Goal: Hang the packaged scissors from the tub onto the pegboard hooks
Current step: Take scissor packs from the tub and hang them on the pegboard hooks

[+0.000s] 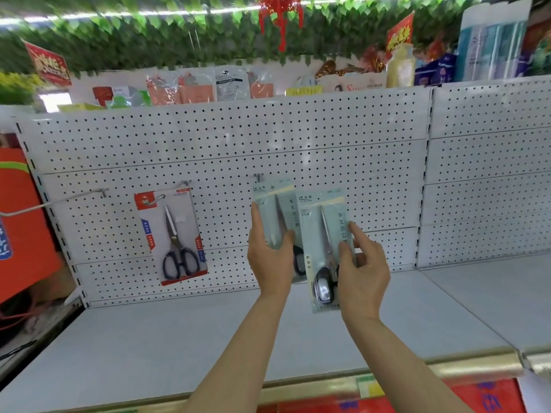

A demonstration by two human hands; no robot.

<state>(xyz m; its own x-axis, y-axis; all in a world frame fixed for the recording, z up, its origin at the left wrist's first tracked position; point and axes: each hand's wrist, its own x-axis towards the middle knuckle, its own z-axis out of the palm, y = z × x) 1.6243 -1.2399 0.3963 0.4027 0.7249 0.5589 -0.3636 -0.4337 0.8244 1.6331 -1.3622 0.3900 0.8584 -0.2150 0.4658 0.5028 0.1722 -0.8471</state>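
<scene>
your left hand (269, 257) gripping a pale green scissors pack (272, 216), thumb across its front, top edge just under a pegboard hook (258, 176), your right hand (362, 268) pinching a second pack (323, 248) by its right edge, red pack (173, 236) already hanging on the pegboard (328, 138) to the left

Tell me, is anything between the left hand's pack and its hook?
Nothing visible. The left hand holds the pale green scissors pack just under the bare hook; the right hand's pack sits beside it.
</scene>
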